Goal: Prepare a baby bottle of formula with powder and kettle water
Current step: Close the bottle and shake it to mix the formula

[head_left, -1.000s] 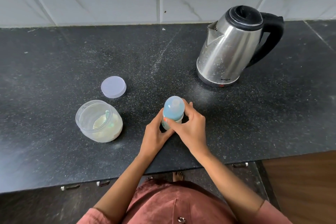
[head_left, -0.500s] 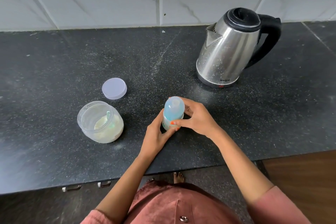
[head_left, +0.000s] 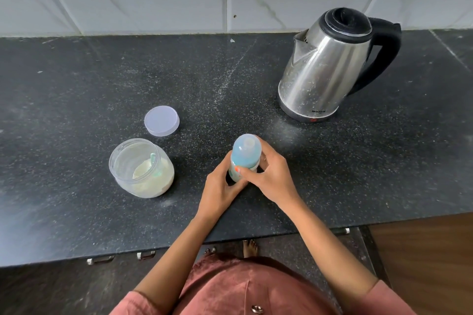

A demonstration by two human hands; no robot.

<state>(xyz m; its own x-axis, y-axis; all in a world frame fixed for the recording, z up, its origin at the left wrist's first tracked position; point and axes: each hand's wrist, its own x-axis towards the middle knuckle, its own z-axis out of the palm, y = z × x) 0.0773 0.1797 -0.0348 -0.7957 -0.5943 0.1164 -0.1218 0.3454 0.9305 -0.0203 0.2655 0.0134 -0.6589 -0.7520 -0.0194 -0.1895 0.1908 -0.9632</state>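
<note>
Just right of the powder jar (head_left: pixel 142 169), the bottle (head_left: pixel 244 158) stands capped; right hand (head_left: pixel 271 176) has rotated, fingers still clamped around its collar, left hand (head_left: pixel 220 186) gripping the base; probably unscrewing.

Both my hands closed round bottle (head_left: pixel 245 153) at counter (head_left: pixel 76 100) front centre. Open jar (head_left: pixel 141 168) near left hand (head_left: pixel 220 188), lid (head_left: pixel 161 120) just behind it. Kettle (head_left: pixel 330 64) back right, well apart from right hand (head_left: pixel 272 176). Bare counter between bottle and kettle; far left bare too.
</note>
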